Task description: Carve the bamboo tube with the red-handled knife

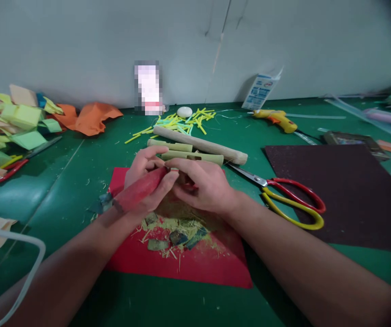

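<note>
My left hand (147, 193) is closed around a thick, tapered red object (139, 190) that looks like a tool handle; its narrow end points at my right hand. My right hand (204, 184) meets it there, thumb and fingers curled together around something mostly hidden. Below both hands lies a red sheet (137, 263) strewn with pale shavings (182, 225) and dark green bark-like pieces (157, 245). Just beyond the fingers rest two notched bamboo-like pieces (211, 158) and a longer pale wooden stick (198, 143).
Scissors (267, 183) with red and yellow handles lie right, partly on a dark brown sheet (345, 195). Behind are yellow strips (171, 123), a white oval object (184, 111), a yellow glue gun (277, 119) and a carton (262, 91). Folded paper pieces (18, 118) crowd the left.
</note>
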The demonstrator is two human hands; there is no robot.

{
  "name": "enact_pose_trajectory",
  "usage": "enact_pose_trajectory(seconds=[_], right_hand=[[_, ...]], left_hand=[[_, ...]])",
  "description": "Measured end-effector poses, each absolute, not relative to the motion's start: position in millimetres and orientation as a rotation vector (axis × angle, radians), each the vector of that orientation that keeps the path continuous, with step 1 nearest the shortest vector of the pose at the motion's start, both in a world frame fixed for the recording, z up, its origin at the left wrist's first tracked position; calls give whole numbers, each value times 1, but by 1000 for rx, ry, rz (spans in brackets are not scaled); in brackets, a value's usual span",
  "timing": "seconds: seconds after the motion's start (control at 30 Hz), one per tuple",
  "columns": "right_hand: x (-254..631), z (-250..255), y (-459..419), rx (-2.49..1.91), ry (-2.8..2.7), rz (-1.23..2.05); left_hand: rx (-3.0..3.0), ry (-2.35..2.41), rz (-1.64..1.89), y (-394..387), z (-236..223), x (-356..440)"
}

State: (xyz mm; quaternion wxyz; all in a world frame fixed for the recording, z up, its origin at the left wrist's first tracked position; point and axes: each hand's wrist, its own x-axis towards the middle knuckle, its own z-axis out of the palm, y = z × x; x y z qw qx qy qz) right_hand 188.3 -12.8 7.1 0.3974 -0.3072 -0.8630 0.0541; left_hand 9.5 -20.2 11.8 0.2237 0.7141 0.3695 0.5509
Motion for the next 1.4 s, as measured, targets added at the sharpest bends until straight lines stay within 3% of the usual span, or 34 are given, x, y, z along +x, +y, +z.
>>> enact_pose_trajectory(seconds=[0.2, 0.33, 0.5, 0.63, 1.4], right_hand=[[186, 7, -18, -752, -2219, 104], [184, 5, -18, -897, -1874, 278], [184, 8, -11, -1091, -1445, 442], [185, 8, -8, -1121, -1366, 660], [187, 8, 2, -1146, -1580, 821]], left_hand=[[2188, 992, 1382, -25, 6, 6], [2168, 799, 1341, -17, 6, 0], [2600, 1234, 1204, 2, 1, -4], [2694, 1309, 1001, 8, -7, -2], [2576, 1334, 676, 3, -7, 9]])
